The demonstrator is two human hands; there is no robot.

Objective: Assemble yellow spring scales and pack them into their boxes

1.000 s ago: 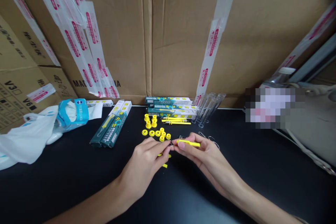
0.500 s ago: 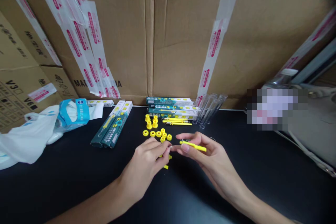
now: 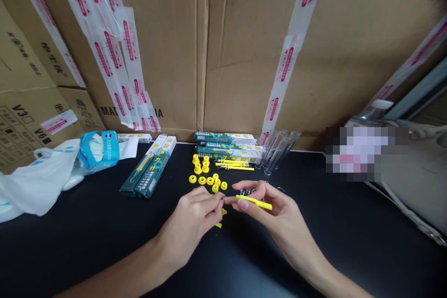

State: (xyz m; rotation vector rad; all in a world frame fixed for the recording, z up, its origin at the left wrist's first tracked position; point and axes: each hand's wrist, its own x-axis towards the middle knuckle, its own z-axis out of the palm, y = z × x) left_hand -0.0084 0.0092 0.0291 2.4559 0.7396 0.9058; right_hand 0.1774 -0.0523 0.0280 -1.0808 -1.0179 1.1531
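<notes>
My right hand (image 3: 268,205) is closed on a thin yellow plastic rod (image 3: 256,202), held between thumb and fingers. My left hand (image 3: 199,209) is pinched shut at the tip of a right-hand finger; whatever lies in the pinch is too small to make out. Beneath the left fingertips, part of a yellow piece (image 3: 218,225) shows on the table. Just beyond the hands are small yellow rings and caps (image 3: 210,180), and behind those, yellow rods with metal springs (image 3: 235,166). Metal coils (image 3: 247,191) show behind the rod, partly hidden by the right hand.
Green spring-scale boxes (image 3: 228,149) are stacked at the back, beside clear tubes (image 3: 279,149) standing upright. Two more boxes (image 3: 150,167) lie at the left, near a white and blue plastic bag (image 3: 99,151). A cardboard box (image 3: 244,56) walls the back; a light bag (image 3: 415,177) is at the right.
The view has tilted slightly. Both hands stay together at nearly the same spot, the yellow rod still in the right hand.
</notes>
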